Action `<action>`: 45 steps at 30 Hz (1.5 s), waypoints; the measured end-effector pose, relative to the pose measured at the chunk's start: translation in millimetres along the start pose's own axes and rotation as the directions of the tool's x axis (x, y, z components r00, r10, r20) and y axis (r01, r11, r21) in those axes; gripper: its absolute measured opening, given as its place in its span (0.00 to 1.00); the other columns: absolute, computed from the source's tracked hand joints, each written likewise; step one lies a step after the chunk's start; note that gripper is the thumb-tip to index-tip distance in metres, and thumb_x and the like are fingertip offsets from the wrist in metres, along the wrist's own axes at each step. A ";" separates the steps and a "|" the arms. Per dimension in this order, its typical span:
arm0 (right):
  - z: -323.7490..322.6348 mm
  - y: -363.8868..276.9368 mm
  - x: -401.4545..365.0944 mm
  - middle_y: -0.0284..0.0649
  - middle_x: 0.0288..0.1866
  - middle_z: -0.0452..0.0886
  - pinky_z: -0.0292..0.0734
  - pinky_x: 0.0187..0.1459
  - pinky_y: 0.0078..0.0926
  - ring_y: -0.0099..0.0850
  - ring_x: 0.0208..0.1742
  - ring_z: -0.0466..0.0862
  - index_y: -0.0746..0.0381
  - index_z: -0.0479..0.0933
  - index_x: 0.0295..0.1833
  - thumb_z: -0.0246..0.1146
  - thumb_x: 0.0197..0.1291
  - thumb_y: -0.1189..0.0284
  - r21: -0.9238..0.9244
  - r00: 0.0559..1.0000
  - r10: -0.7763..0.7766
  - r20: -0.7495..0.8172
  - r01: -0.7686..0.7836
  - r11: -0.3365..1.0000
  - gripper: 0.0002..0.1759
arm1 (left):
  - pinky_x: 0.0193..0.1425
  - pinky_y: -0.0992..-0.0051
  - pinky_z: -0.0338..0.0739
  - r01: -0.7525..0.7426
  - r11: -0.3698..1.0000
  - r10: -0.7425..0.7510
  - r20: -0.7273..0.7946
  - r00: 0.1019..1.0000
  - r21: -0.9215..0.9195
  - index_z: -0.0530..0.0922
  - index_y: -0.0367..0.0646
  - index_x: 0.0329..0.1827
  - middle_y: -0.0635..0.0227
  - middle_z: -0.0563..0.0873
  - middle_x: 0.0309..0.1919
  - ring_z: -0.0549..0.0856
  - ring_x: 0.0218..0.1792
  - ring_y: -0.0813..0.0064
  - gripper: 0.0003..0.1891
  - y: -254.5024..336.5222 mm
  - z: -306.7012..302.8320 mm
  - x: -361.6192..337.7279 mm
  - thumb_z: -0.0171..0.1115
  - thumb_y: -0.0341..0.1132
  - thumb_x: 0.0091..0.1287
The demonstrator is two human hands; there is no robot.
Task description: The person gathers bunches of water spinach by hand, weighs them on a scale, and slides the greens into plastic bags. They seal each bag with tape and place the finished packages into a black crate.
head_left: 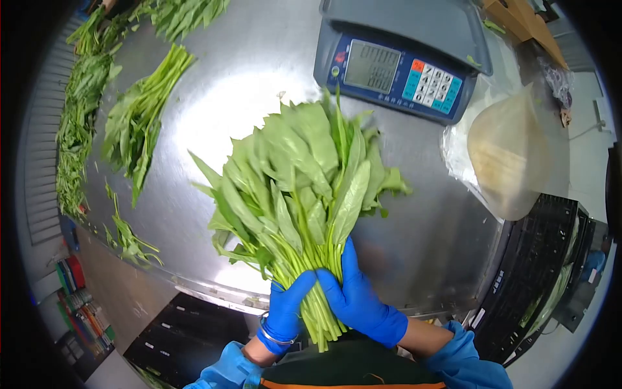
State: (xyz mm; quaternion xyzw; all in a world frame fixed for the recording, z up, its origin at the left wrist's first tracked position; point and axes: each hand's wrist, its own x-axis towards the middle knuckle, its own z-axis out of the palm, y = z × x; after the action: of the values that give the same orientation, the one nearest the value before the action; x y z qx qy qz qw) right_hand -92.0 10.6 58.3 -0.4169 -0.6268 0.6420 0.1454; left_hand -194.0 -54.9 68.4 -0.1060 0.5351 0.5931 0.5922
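Note:
A thick bunch of leafy green vegetables (291,188) fans out in front of me, its leaves over the metal table and its pale stems toward my body. My left hand (286,312), in a blue glove with a bracelet at the wrist, is wrapped round the stems from the left. From the right, my right hand (363,301), also gloved in blue, grips the same stems. Both thumbs lie across the front of the stalks, while the other fingers are mostly hidden behind. The cut stem ends stick out below the hands.
A digital weighing scale (395,71) stands at the back right of the metal table (414,259). Clear plastic bags (508,149) lie at the right edge. Another bunch of greens (139,123) and a leafy heap (78,129) lie left. Black crates (528,272) stand right, below the table.

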 end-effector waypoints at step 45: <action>148.4 -145.7 348.1 0.47 0.68 0.51 0.48 0.65 0.42 0.44 0.68 0.54 0.61 0.49 0.68 0.66 0.38 0.72 -0.717 0.632 -0.415 0.655 0.692 -0.077 0.49 | 0.44 0.64 0.76 -0.340 0.900 0.169 -0.501 0.849 -0.273 0.70 0.41 0.53 0.63 0.78 0.46 0.80 0.41 0.68 0.19 186.5 -373.3 105.6 0.47 0.45 0.67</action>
State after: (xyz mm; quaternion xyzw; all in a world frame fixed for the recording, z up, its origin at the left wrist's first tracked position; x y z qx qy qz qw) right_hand -459.9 181.2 50.5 -0.0347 -0.9980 0.0373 0.0386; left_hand -565.0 -225.5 -68.0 -0.2760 0.5558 0.7102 0.3324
